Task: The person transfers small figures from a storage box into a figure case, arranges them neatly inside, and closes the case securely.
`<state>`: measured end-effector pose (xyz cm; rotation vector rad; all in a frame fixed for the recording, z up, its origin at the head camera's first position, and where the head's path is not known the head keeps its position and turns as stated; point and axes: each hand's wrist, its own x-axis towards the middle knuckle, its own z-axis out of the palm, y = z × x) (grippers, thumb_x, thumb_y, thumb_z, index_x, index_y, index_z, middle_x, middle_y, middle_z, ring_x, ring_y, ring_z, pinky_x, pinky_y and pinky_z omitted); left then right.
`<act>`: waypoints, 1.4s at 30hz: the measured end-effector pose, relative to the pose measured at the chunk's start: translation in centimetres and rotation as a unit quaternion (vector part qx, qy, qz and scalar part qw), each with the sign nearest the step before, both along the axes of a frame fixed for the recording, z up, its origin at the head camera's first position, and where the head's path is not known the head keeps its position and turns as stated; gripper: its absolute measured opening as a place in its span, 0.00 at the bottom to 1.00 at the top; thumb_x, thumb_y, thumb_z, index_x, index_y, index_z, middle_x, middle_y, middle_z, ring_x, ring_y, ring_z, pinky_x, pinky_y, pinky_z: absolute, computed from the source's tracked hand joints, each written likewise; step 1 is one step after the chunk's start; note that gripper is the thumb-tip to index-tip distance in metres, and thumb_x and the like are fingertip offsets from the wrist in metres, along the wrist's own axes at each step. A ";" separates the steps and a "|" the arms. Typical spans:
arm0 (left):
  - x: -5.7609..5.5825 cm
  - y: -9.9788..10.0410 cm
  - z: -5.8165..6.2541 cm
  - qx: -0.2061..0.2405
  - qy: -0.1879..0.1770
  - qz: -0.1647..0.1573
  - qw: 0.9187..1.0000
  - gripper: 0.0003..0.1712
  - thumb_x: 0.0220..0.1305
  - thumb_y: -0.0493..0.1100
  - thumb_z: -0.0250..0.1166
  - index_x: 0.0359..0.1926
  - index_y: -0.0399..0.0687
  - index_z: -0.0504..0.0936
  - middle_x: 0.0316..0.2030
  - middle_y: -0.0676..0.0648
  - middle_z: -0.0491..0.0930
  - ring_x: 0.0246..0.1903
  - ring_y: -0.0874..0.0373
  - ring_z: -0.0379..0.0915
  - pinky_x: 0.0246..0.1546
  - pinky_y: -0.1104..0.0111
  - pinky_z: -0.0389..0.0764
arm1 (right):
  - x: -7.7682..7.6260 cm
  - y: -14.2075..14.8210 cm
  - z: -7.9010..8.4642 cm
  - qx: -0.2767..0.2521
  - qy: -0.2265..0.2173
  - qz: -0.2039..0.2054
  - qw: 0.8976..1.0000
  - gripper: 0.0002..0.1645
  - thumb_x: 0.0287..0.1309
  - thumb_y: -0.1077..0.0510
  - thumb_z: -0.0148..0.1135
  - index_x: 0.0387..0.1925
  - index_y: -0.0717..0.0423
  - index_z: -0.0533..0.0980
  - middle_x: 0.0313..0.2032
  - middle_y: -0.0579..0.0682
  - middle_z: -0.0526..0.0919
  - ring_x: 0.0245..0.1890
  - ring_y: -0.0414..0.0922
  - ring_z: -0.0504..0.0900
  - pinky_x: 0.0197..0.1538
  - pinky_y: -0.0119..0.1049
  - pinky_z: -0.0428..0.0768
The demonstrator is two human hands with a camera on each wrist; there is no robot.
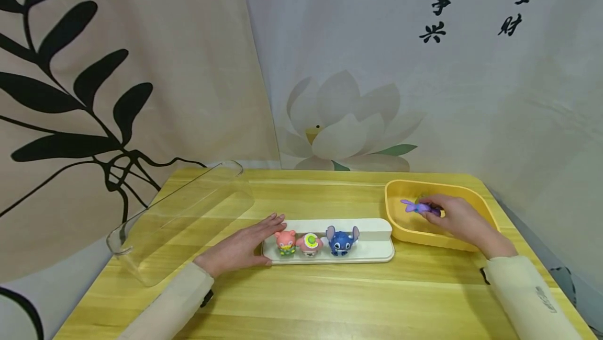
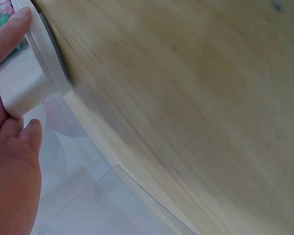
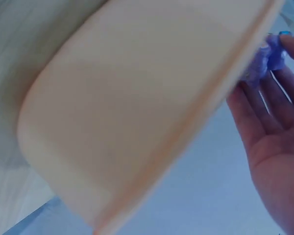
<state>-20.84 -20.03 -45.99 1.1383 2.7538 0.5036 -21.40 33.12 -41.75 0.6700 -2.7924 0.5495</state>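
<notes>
A white stepped display base [image 1: 367, 255] lies on the table with three toy figurines in a row: a pink one [image 1: 285, 242] in green and yellow, a pink one with a green-and-white swirl [image 1: 310, 244], and a blue big-eared one [image 1: 341, 241]. My left hand [image 1: 245, 246] grips the base's left end, thumb at the front and fingers at the back; the left wrist view shows the thumb [image 2: 12, 36] on its edge. Over the yellow bin [image 1: 400, 188], my right hand [image 1: 459, 219] pinches a purple figurine [image 1: 416, 207] between thumb and fingers, also seen in the right wrist view.
A clear plastic cover [image 1: 188, 214] lies slantwise at the table's left side, partly past the edge. The wooden table [image 1: 330, 303] meets a printed cloth backdrop [image 1: 353, 26] at its far edge. Inside the bin, a small greenish thing [image 1: 421, 196] shows behind my right hand.
</notes>
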 end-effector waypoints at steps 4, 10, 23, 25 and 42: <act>0.0 0.0 -0.1 0.004 -0.006 0.003 1.000 0.55 0.59 0.49 0.78 0.82 0.54 0.58 0.82 0.54 0.45 0.80 0.52 0.45 0.73 0.51 0.65 | 0.9 -0.5 0.7 -0.024 0.023 -0.006 0.999 0.15 0.61 0.62 0.73 0.49 0.60 0.85 0.38 0.44 0.87 0.38 0.45 0.85 0.42 0.52 0.87; 0.0 0.0 0.0 0.004 -0.005 0.000 1.000 0.55 0.59 0.49 0.78 0.81 0.53 0.58 0.82 0.52 0.46 0.80 0.51 0.45 0.73 0.51 0.65 | 2.2 -1.6 1.6 -0.071 0.023 -0.009 0.997 0.17 0.62 0.62 0.72 0.52 0.59 0.84 0.43 0.48 0.89 0.42 0.49 0.88 0.45 0.51 0.87; -0.2 -0.1 -0.1 0.007 0.006 -0.006 1.000 0.55 0.59 0.49 0.78 0.82 0.54 0.58 0.82 0.51 0.47 0.80 0.51 0.46 0.73 0.52 0.66 | 4.1 -3.6 3.3 -0.203 -0.052 0.021 0.978 0.24 0.61 0.64 0.74 0.58 0.64 0.80 0.48 0.55 0.87 0.43 0.33 0.85 0.45 0.21 0.84; -0.2 -0.1 -0.1 0.007 0.009 -0.009 1.000 0.55 0.59 0.49 0.78 0.82 0.53 0.58 0.82 0.51 0.47 0.80 0.50 0.46 0.73 0.51 0.66 | 4.3 -3.9 3.4 -0.208 -0.061 0.030 0.976 0.25 0.61 0.66 0.73 0.59 0.64 0.79 0.49 0.55 0.87 0.44 0.34 0.85 0.46 0.21 0.84; -0.1 0.0 -0.1 0.008 0.003 -0.003 1.000 0.55 0.59 0.49 0.78 0.81 0.54 0.59 0.82 0.51 0.47 0.80 0.50 0.46 0.72 0.51 0.67 | 4.9 -7.3 0.4 -0.218 -0.130 0.124 0.959 0.19 0.60 0.72 0.67 0.52 0.56 0.80 0.49 0.48 0.84 0.47 0.39 0.84 0.53 0.27 0.84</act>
